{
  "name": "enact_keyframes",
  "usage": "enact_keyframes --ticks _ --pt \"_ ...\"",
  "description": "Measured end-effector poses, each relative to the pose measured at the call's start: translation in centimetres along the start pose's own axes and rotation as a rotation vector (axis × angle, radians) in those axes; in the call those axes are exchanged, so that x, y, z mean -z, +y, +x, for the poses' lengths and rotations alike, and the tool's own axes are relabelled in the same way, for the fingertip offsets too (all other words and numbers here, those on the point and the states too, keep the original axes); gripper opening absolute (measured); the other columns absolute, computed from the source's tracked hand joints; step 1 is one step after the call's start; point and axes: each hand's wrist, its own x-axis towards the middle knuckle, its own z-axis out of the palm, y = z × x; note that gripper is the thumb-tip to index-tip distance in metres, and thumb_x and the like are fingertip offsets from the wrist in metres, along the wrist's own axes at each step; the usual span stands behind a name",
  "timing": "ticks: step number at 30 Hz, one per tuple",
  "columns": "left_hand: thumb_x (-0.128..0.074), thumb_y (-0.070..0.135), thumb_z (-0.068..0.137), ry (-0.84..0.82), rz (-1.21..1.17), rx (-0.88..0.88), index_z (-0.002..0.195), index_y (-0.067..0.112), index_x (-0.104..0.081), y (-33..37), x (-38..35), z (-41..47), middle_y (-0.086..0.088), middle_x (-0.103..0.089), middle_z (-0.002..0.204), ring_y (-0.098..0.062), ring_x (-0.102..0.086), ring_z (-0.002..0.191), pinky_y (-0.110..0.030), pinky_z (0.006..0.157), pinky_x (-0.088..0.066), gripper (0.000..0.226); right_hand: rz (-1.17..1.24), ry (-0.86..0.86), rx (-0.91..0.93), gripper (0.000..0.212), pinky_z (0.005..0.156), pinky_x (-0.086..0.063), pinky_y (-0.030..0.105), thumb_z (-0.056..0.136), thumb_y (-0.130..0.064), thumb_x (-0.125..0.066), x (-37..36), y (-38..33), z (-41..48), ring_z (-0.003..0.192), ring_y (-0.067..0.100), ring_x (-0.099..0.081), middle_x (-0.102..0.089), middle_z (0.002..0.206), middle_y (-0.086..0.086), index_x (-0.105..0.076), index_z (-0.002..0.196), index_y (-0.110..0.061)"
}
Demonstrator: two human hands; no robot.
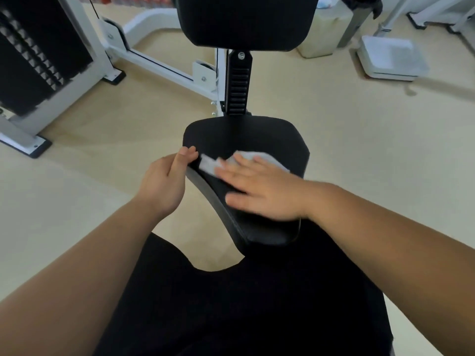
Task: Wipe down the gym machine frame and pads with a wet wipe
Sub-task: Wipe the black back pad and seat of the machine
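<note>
A white wet wipe point(208, 164) lies crumpled on the top of a black padded seat point(244, 134), toward the seat's left side, in the middle of the view. The right hand point(262, 188) lies flat on the wipe with its fingers straight and slightly spread, pressing the wipe against the padding. Part of the wipe shows past the fingertips and part shows behind the hand. The hand and wipe are a little blurred.

The left hand point(164, 181) grips the left edge of the seat, its fingers curled over the rim just beside the wipe. Both forearms reach in from the lower corners, bare to the frame edge. The near end of the seat narrows toward the person, whose black clothing point(231, 304) fills the bottom of the view.

Beyond the seat, a black ribbed post point(239, 86) rises to a black back pad point(244, 21) at the top centre. A white metal frame point(159, 65) runs along the floor from the post toward the upper left, where it joins a dark weight stack point(33, 52). The floor point(359, 137) is pale beige. At the upper right, well apart from the seat, a low white platform point(390, 60) sits on the floor.
</note>
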Motion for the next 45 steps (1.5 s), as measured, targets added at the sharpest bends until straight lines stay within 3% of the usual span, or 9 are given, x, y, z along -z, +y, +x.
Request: enact_keyframes --ticks 4,8,12,19,23,28,34,41,45 --pt "-0.023 0.052 0.106 0.021 -0.122 0.069 0.132 0.025 -0.065 0.4 -0.3 0.1 0.023 -0.057 0.138 0.008 -0.042 0.130 -0.006 0.096 -0.021 0.057 0.018 -0.012 0.140 0.076 0.123 0.017 0.030 0.093 -0.073 -0.007 -0.9 0.6 -3.5 0.151 0.002 0.025 0.015 0.167 -0.022 0.005 0.160 -0.039" --pt "-0.023 0.054 0.106 0.020 -0.202 0.091 0.142 0.026 -0.055 0.6 -0.4 -0.1 0.022 -0.056 0.140 0.007 -0.044 0.133 -0.019 0.111 -0.023 0.056 0.008 0.068 -0.095 0.078 0.127 0.006 0.041 0.092 -0.074 0.000 1.1 5.0 1.8 0.155 0.012 0.015 0.006 0.170 -0.014 0.001 0.161 -0.038" --pt "-0.022 0.058 0.104 0.063 -0.324 0.184 0.148 0.030 -0.047 1.7 -0.9 -0.3 0.022 -0.058 0.138 0.004 -0.044 0.133 -0.022 0.104 -0.022 0.057 0.056 0.067 -0.220 0.080 0.126 0.003 0.047 0.092 -0.076 -0.003 2.4 6.2 7.6 0.156 0.018 0.013 0.004 0.170 -0.013 -0.001 0.162 -0.039" --pt "-0.026 0.059 0.103 0.194 -0.520 0.355 0.127 0.045 -0.062 3.8 -0.3 -1.8 0.023 -0.058 0.136 -0.010 -0.054 0.127 -0.035 0.113 -0.032 0.046 0.084 0.026 0.184 0.059 0.127 0.000 0.038 0.109 -0.042 -0.033 1.3 -1.2 5.3 0.157 0.016 0.002 -0.008 0.170 -0.010 -0.007 0.162 -0.036" --pt "-0.028 0.059 0.103 0.125 -0.483 0.490 0.128 0.030 -0.064 7.9 1.5 -3.6 0.015 -0.068 0.123 -0.007 -0.058 0.121 -0.048 0.117 -0.031 0.053 0.441 0.080 0.047 0.060 0.120 -0.030 0.029 0.104 -0.007 -0.039 3.9 -2.5 2.6 0.146 0.018 -0.039 -0.045 0.157 -0.007 -0.039 0.153 -0.041" --pt "-0.029 0.059 0.103 0.171 -0.507 0.552 0.129 0.029 -0.063 16.1 7.2 -7.2 0.012 -0.068 0.123 -0.010 -0.062 0.115 -0.048 0.114 -0.036 0.052 0.999 0.098 -0.183 0.038 0.108 -0.038 0.021 0.106 -0.020 -0.050 12.7 -8.0 -1.2 0.129 0.004 -0.053 -0.060 0.140 -0.014 -0.060 0.141 -0.030" --pt "-0.033 0.051 0.104 0.308 -0.455 0.504 0.130 0.031 -0.062 28.0 16.0 -12.1 0.011 -0.064 0.126 -0.009 -0.065 0.105 -0.043 0.104 -0.047 0.044 1.310 0.244 -0.211 0.042 0.066 -0.043 0.002 0.101 -0.006 -0.047 25.4 -15.4 -6.3 0.093 -0.018 -0.060 -0.058 0.105 -0.029 -0.065 0.131 -0.029" --pt "-0.037 0.046 0.104 0.455 -0.376 0.421 0.128 0.037 -0.061 38.5 26.9 -17.2 0.019 -0.061 0.123 -0.006 -0.065 0.104 -0.047 0.104 -0.048 0.036 1.319 0.337 -0.079 0.044 0.102 -0.037 0.023 0.104 -0.012 -0.042 38.3 -24.3 -10.1 0.125 0.004 -0.048 -0.054 0.129 -0.018 -0.059 0.142 -0.027" --pt "-0.038 0.046 0.104 0.518 -0.354 0.364 0.127 0.035 -0.062 40.6 32.1 -17.0 0.014 -0.063 0.120 -0.009 -0.064 0.106 -0.048 0.103 -0.048 0.035 1.222 0.523 0.028 0.044 0.111 -0.037 0.017 0.107 -0.010 -0.040 42.8 -26.9 -9.0 0.125 -0.007 -0.049 -0.052 0.141 -0.017 -0.055 0.146 -0.022"
